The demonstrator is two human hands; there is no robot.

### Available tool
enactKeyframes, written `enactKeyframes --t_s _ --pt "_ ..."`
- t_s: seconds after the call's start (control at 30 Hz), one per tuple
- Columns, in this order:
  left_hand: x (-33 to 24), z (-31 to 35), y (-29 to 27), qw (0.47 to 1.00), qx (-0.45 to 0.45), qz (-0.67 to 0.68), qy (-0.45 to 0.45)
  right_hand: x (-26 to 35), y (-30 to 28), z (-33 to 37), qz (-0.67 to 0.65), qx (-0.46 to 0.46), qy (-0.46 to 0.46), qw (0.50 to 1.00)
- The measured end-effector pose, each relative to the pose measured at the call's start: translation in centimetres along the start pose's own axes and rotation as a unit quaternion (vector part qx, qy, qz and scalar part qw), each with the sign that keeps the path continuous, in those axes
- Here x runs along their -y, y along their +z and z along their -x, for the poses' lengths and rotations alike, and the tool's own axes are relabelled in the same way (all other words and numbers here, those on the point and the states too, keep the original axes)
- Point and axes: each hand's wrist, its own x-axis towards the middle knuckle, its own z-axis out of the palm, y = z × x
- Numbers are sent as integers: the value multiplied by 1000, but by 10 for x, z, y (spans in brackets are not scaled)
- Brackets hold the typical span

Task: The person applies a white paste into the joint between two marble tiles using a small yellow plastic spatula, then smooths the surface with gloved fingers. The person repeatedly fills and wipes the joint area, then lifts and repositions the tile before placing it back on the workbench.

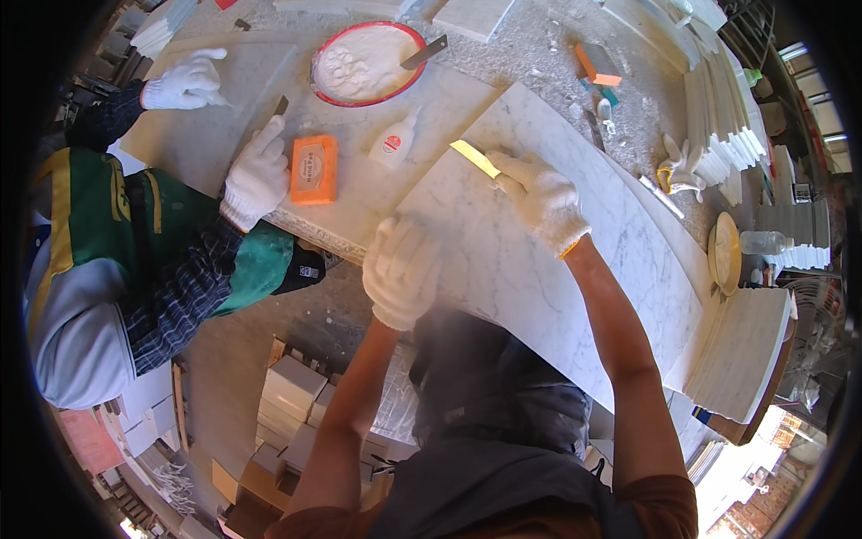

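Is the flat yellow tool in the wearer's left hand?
No, the wearer's gloved right hand holds the flat yellow tool by one end.

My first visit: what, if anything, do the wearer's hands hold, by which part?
Right hand: a flat yellow tool, by its near end. Left hand: unclear.

before me is the dusty worktable (539,67); upon it are lying marble slabs (575,260) and one orange-and-grey block (598,65). one slab carries a red-rimmed bowl (355,103), a white bottle (393,142) and a labelled orange block (313,171).
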Motion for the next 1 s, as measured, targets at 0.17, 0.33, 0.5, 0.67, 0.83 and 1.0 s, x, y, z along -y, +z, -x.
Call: enactKeyframes --t_s 0.17,0.33,0.5,0.67,0.83,1.0 --pt "0 2 0 1000 -2 -8 -5 1 6 -2 14 18 -13 1000" --pt "-1 1 0 1000 -1 -7 -4 0 13 -3 -63 48 12 997" --pt "-1 1 0 1000 10 -5 -9 -3 11 -8 -55 68 6 996" --pt "1 4 2 1000 6 15 -6 -10 15 -15 -13 54 -19 998" --pt "-2 6 1 999 29 -3 -25 -8 27 -5 -60 36 -5 998" --pt "-1 2 2 1000 10 -3 -5 -12 30 -11 13 -38 -73 997"
